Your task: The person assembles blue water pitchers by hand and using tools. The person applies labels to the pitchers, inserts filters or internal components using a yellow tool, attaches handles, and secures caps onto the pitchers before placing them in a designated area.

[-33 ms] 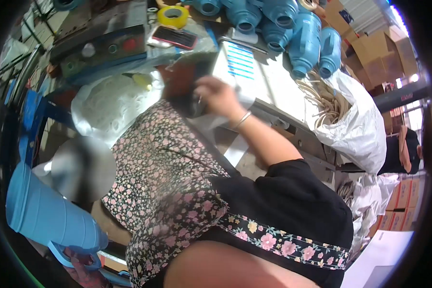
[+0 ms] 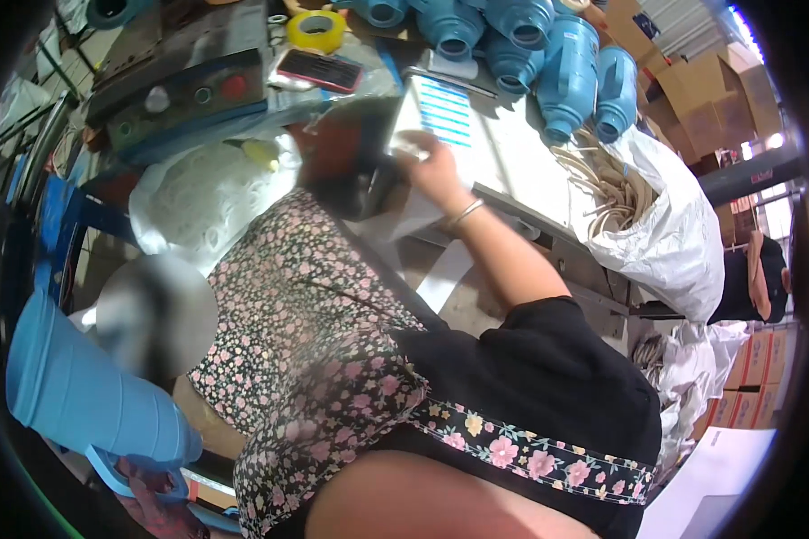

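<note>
At the lower left, my left hand (image 2: pixel 157 503) is wrapped round the handle of a ribbed blue plastic jug (image 2: pixel 99 382), which lies tilted with its wide end toward the upper left. My right hand (image 2: pixel 436 171) reaches over the near edge of the white worktop, at the lower left corner of a white sheet with blue strips (image 2: pixel 445 112). Motion smears its fingertips, so whether they pinch anything cannot be made out. A metal bangle (image 2: pixel 467 211) circles that wrist. A blurred pale round shape (image 2: pixel 157 314) covers part of the view beside the jug.
Several blue plastic flask bodies (image 2: pixel 566 81) lie at the back. Yellow tape (image 2: pixel 316 30) and a dark phone (image 2: pixel 319 69) rest near a metal control box (image 2: pixel 180 99). Clear plastic pieces (image 2: pixel 207 193) fill a bag at left; a white sack (image 2: pixel 665 238) holds beige cords. Another person (image 2: pixel 753 278) stands far right.
My right hand has moved a little right and up, closer to the striped sheet. The left hand keeps its hold on the jug, which has shifted only slightly.
</note>
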Tool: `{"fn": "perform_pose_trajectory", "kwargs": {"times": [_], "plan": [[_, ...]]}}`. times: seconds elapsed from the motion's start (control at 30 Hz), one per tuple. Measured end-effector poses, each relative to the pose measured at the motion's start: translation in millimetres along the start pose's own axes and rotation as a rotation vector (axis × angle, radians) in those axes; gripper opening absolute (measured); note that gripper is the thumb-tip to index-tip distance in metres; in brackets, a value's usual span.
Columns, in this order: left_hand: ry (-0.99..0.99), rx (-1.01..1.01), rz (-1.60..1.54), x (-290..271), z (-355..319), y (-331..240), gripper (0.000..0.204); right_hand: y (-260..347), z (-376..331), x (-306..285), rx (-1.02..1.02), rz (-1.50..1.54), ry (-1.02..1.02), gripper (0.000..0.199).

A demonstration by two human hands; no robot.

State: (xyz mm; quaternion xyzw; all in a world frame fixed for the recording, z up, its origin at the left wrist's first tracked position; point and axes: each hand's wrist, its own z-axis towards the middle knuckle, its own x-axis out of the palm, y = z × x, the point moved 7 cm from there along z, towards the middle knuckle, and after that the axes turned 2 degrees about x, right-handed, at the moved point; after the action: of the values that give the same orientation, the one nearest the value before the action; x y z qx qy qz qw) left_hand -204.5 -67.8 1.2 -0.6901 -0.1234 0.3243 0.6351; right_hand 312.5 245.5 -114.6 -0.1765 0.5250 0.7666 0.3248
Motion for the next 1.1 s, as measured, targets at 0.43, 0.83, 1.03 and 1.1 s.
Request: {"fn": "perform_pose_trajectory", "kwargs": {"times": [0.43, 0.83, 1.03, 1.1], "plan": [[0.541, -0.249, -0.053, 240, 12, -67, 0.03, -74, 28, -42, -0.174, -0.49, 0.007, 0.017], [0.652, -0.162, 0.256, 237, 9, -51, 0.037, 110, 0, 21, 0.133, 0.724, 0.331, 0.011], [0.665, 0.055, 0.282, 232, 5, -55, 0.038, 218, -21, 96, 0.268, 1.071, 0.79, 0.011], [0.571, 0.129, 0.296, 226, 4, -54, 0.029, 223, -21, 103, 0.296, 1.109, 0.763, 0.012]]}}
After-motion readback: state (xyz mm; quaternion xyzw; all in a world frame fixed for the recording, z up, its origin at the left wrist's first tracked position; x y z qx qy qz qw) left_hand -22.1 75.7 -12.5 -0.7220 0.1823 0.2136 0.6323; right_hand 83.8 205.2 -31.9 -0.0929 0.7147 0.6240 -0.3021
